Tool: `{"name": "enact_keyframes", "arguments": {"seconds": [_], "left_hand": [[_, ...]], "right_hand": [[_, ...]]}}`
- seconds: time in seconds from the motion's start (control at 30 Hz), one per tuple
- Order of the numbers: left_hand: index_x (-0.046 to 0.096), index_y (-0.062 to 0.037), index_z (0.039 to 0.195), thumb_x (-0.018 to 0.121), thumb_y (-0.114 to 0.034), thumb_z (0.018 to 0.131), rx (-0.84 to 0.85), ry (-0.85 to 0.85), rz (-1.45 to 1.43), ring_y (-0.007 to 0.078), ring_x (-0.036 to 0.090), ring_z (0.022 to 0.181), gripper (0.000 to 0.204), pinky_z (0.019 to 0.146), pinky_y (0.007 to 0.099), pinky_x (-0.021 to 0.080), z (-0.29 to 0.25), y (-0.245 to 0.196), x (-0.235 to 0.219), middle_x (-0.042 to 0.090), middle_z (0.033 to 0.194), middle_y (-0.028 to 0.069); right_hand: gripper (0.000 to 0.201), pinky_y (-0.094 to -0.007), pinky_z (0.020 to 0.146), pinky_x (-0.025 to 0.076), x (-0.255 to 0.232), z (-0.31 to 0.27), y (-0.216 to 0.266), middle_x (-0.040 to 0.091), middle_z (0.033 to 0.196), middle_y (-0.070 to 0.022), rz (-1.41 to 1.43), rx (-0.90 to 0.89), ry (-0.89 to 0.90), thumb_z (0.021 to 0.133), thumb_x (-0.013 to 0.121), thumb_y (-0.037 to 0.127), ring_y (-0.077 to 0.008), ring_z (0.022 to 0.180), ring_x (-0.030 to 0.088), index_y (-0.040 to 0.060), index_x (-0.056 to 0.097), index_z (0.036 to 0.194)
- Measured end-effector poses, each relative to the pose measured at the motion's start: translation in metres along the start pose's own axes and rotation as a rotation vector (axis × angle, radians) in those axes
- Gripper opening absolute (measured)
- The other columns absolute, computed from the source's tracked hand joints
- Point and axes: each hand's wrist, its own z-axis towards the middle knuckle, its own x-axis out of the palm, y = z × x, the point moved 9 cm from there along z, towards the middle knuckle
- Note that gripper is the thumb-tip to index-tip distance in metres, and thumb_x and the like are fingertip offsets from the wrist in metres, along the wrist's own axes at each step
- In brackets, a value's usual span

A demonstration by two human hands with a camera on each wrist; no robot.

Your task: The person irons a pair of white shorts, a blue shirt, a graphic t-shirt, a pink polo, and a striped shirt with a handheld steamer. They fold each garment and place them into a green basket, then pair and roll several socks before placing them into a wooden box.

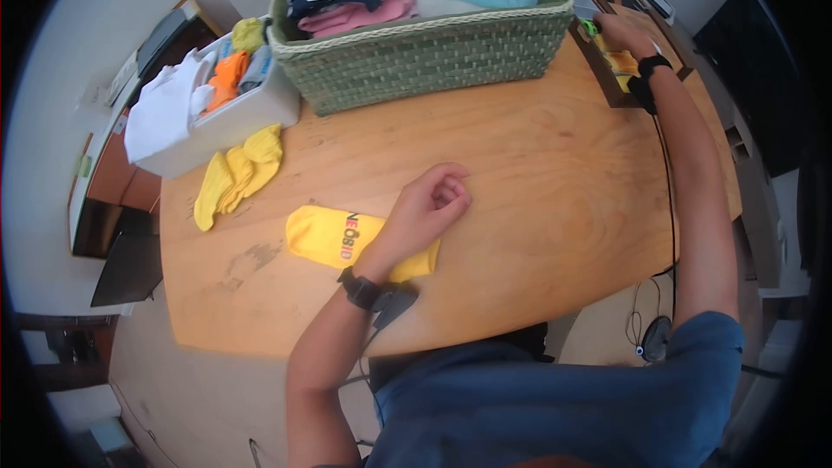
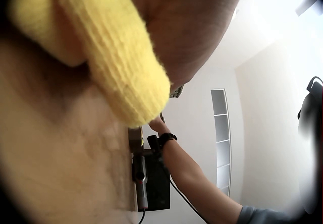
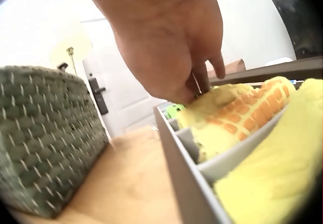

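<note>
A yellow sock (image 1: 325, 234) with printed letters lies flat on the table. Over its right part lies my left hand (image 1: 431, 208), fingers loosely curled and holding nothing; in the left wrist view the yellow ribbed knit (image 2: 121, 57) is close under this hand. My right hand (image 1: 626, 35) reaches into a divided box (image 1: 598, 61) at the back right. In the right wrist view its fingers point down at a yellow sock with an orange grid pattern (image 3: 247, 110), beside a bright green item (image 3: 174, 110). The palm hides some fingertips, so I cannot tell whether they pinch anything.
A green woven basket (image 1: 433, 61) of folded clothes stands at the back centre. Left of it is a white bin (image 1: 251, 117) with clothing. Several yellow socks (image 1: 238, 173) lie in front of the bin. Another yellow sock (image 3: 282, 173) fills the box's nearer compartment.
</note>
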Motion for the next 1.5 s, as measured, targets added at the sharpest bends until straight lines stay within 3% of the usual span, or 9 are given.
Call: {"name": "enact_keyframes", "arguments": {"seconds": [0.13,0.33,0.47,0.53,0.63,0.83,1.2,1.3,1.5], "left_hand": [[0.054,0.0010,0.122,0.062,-0.005,0.094,0.075,-0.016,0.054,0.0055,0.058,0.083,0.030,0.073,0.0214,0.050,-0.002,0.000,-0.006,0.060,0.093,-0.0008],[0.054,0.0012,0.121,0.060,-0.009,0.096,0.110,-0.044,-0.076,0.0096,0.063,0.080,0.028,0.070,0.0232,0.052,-0.002,-0.014,-0.012,0.061,0.093,0.0021],[0.057,-0.0002,0.118,0.059,-0.011,0.097,0.209,-0.258,-0.197,0.0114,0.065,0.080,0.025,0.071,0.0237,0.053,-0.011,-0.042,-0.050,0.062,0.095,0.0036],[0.059,-0.0009,0.116,0.061,-0.011,0.095,0.238,-0.355,0.111,0.0126,0.066,0.082,0.024,0.072,0.0257,0.054,-0.021,-0.057,-0.079,0.063,0.097,0.0053],[0.063,-0.0034,0.115,0.065,-0.013,0.090,0.281,-0.534,0.670,0.0212,0.066,0.094,0.027,0.081,0.0332,0.055,-0.042,-0.080,-0.149,0.064,0.109,0.0111],[0.065,-0.0126,0.121,0.069,-0.031,0.082,-0.227,-0.802,1.442,0.0348,0.055,0.118,0.043,0.095,0.0504,0.047,-0.114,-0.049,-0.285,0.061,0.118,0.0166],[0.071,-0.0110,0.112,0.071,-0.030,0.080,-0.448,-0.466,1.015,0.0334,0.056,0.116,0.037,0.093,0.0503,0.048,-0.106,-0.059,-0.207,0.061,0.119,0.0173],[0.071,-0.0066,0.109,0.071,-0.020,0.079,-0.026,-0.501,1.426,0.0325,0.059,0.115,0.033,0.094,0.0414,0.049,-0.088,-0.084,-0.182,0.065,0.116,0.0127],[0.069,-0.0038,0.104,0.067,-0.012,0.080,0.292,-0.432,1.460,0.0325,0.059,0.113,0.025,0.096,0.0404,0.047,-0.052,-0.089,-0.171,0.064,0.115,0.0122]], "right_hand": [[0.045,-0.0421,0.107,0.041,-0.048,-0.034,0.032,0.061,0.132,-0.0152,0.129,-0.113,-0.260,0.088,0.063,0.010,-0.0345,0.118,0.058,0.0041,0.055,0.132],[0.028,-0.0266,0.085,0.048,-0.091,-0.164,0.216,0.062,0.101,-0.0073,1.003,-0.386,0.070,0.091,0.062,0.012,-0.0137,0.092,0.059,-0.0004,0.059,0.116],[0.037,-0.0308,0.088,0.050,-0.087,-0.255,0.352,0.064,0.107,-0.0100,0.902,-0.588,0.239,0.081,0.066,0.009,-0.0202,0.099,0.061,0.0014,0.061,0.116],[0.039,-0.0364,0.094,0.049,-0.095,-0.290,0.403,0.061,0.118,-0.0134,0.738,-0.945,-0.034,0.079,0.066,0.007,-0.0273,0.109,0.058,0.0030,0.062,0.117],[0.034,-0.0398,0.100,0.045,-0.069,-0.302,0.443,0.056,0.127,-0.0160,0.624,-0.943,0.092,0.080,0.063,0.005,-0.0319,0.118,0.053,0.0048,0.065,0.113],[0.022,-0.0350,0.100,0.043,-0.061,-0.276,0.416,0.057,0.123,-0.0152,0.985,-0.734,0.111,0.085,0.055,-0.002,-0.0301,0.117,0.054,0.0076,0.069,0.100],[0.021,-0.0250,0.090,0.046,-0.030,-0.233,0.351,0.059,0.106,-0.0006,1.627,-0.500,0.265,0.093,0.046,-0.003,-0.0103,0.100,0.056,0.0037,0.060,0.107],[0.020,-0.0250,0.089,0.046,-0.040,-0.242,0.350,0.059,0.108,-0.0010,1.617,-0.516,0.260,0.094,0.052,0.003,-0.0091,0.098,0.055,0.0037,0.060,0.112],[0.020,-0.0259,0.093,0.044,-0.051,-0.238,0.340,0.062,0.109,-0.0014,1.521,-0.417,0.134,0.093,0.057,0.007,-0.0097,0.102,0.056,0.0011,0.064,0.111]]}}
